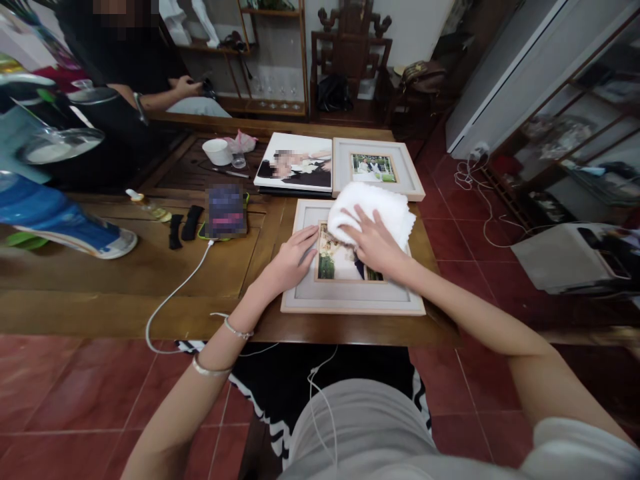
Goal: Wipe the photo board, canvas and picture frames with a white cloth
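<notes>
The fingers (361, 220) of the right hand (373, 243) are lying spread and flat, pressing a folded white towel (373, 207) onto the glass of a pale picture frame (350, 300); they are gripping nothing else. The left hand (295, 257) is resting open, fingers extended, on the frame's left border, bracing it. The frame is lying flat at the near right corner of the wooden table (125, 280). Just behind it, toward the far edge, a second frame (410, 180) is lying beside a photo album (295, 163). A white cup (218, 151) is standing near the far edge; its contents are not showing. A phone (226, 212) with a white cable (175, 293) is lying to the left.
</notes>
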A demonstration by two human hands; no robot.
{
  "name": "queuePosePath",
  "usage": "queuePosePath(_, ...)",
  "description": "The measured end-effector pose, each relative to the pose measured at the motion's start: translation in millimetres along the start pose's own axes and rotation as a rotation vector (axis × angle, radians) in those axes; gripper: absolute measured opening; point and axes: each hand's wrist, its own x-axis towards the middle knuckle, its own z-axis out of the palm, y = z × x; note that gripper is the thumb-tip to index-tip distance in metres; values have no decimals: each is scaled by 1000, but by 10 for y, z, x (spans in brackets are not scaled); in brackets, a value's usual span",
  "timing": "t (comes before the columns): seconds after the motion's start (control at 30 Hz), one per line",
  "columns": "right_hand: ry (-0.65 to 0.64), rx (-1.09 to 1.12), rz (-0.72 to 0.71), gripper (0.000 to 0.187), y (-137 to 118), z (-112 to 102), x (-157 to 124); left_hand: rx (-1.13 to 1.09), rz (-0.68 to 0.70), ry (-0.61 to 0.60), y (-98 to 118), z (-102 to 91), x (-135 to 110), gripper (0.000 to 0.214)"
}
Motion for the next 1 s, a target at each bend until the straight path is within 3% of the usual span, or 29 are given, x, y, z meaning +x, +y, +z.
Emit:
queuePosePath(0.07, 31, -51, 40, 63, 67, 25, 188, -3, -8, -3, 4, 1, -2, 44)
queuePosePath(0.17, -3, -71, -11, 61, 1, 44, 374, -17, -39, 24, 23, -2, -12, 45)
queuePosePath(0.3, -114, -56, -80, 63, -269, 10, 377, -80, -109, 198, 66, -23, -37, 45)
queuePosePath(0.43, -246, -11, -184, 64, -536, -101, 182, -151, -179, 308, 91, -39, -53, 49)
queuePosePath(0.67, -356, 100, -402, 54, -804, -358, -326, -101, -131, 255, 87, -38, -31, 47)
queuePosePath(0.83, -404, 136, -296, 60, -711, -531, -685, -36, -107, 178, 87, -55, -28, 39)
queuePosePath(1.0, -398, 127, -107, 61, -432, -667, -973, -45, -48, 77, 84, -45, -34, 43)
